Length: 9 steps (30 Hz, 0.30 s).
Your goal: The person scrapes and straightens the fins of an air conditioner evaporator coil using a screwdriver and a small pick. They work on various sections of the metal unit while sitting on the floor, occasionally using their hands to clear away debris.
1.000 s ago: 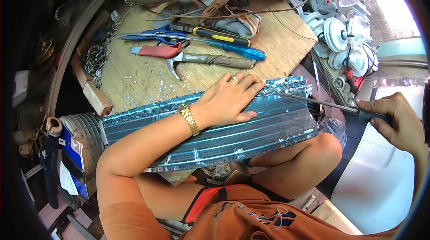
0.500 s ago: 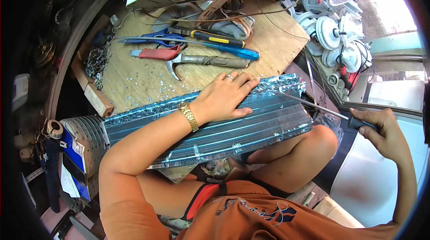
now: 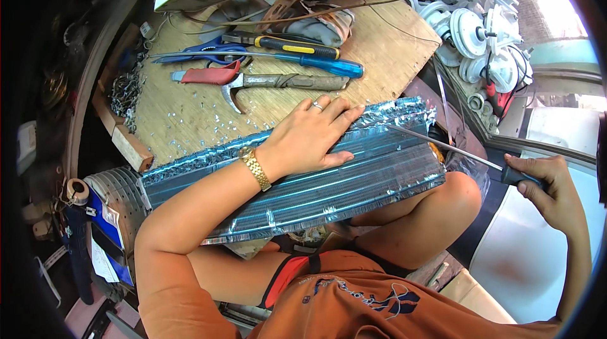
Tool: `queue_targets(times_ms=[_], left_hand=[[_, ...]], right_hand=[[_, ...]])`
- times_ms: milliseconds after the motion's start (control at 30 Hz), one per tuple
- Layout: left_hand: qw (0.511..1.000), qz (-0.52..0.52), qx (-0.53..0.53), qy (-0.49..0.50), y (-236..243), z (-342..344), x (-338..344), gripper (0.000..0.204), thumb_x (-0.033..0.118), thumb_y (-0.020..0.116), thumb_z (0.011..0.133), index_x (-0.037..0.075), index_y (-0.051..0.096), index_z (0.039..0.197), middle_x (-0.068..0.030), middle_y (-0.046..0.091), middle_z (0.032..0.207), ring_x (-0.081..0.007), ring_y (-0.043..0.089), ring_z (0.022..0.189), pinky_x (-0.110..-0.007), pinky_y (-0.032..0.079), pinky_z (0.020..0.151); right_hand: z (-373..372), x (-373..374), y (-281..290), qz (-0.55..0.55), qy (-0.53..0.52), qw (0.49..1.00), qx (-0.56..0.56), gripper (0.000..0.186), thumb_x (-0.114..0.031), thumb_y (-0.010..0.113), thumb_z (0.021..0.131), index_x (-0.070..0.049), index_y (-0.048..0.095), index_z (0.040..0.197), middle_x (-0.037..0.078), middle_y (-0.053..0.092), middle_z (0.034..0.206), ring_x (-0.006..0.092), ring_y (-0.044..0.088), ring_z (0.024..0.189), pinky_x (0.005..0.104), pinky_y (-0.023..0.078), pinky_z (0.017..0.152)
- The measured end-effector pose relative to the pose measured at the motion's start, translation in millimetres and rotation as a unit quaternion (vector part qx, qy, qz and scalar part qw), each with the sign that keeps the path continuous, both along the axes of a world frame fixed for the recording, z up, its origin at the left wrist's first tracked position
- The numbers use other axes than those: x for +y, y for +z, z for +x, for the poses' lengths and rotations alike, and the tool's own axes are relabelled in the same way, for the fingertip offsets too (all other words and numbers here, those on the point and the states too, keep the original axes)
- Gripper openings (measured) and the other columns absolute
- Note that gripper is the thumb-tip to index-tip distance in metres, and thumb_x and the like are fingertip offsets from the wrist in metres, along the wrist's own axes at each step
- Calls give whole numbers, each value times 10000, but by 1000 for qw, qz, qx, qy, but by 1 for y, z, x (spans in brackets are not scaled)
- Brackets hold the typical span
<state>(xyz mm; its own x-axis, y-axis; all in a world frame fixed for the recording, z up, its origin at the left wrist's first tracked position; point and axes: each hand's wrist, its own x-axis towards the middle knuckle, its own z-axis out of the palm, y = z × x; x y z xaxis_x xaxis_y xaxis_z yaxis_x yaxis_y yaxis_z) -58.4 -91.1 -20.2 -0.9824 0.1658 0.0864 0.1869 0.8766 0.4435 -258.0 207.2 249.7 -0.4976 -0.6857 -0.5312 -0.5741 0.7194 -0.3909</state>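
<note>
A long finned coil (image 3: 316, 190), like an air conditioner's heat exchanger, lies across my thighs and against the near edge of the wooden board. Its fins are blue and dark, and those along the far edge are torn and crumpled. My left hand (image 3: 310, 133) rests flat on the coil, fingers stretched toward that ragged edge. At the right, my right hand (image 3: 547, 190) is closed round the dark handle of a screwdriver (image 3: 465, 151). The long metal shaft points left, and its tip touches the torn fins near the coil's right end.
On the wooden board (image 3: 392, 35) lie a claw hammer (image 3: 284, 81), a red utility knife (image 3: 212, 73), a blue-handled screwdriver (image 3: 329, 65) and blue scissors (image 3: 215, 50). Small fin scraps are scattered there. White round mechanical parts (image 3: 471, 32) crowd the back right.
My view has shifted slightly, so the board and its tools sit further left. My right hand and the screwdriver handle are a little further right and lower. My left hand stays on the coil.
</note>
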Motion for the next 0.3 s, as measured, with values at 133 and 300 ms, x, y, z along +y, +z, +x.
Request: queue_targets(times_ms=[133,300], left_hand=[[1000,-4,-12,-1,2,-3,0,841,524,735,898,106,442,1567,-131,561,1387,-333,571,1197,-467,485,971],[1000,-15,-21,-8,-3,-6,1,892,535,745,880,108,417,1591,-144,536,1417,-327,571,1195,-468,464,1002]], right_hand=[[-7,1,-12,-27,33,999,18,502,92,700,788,8,732,1283,188,717,816,207,619,644,336,496,636],[-12,-38,1,90,-7,996,-14,510,79,713,807,-16,728,1308,239,764,976,276,719,746,316,561,769]])
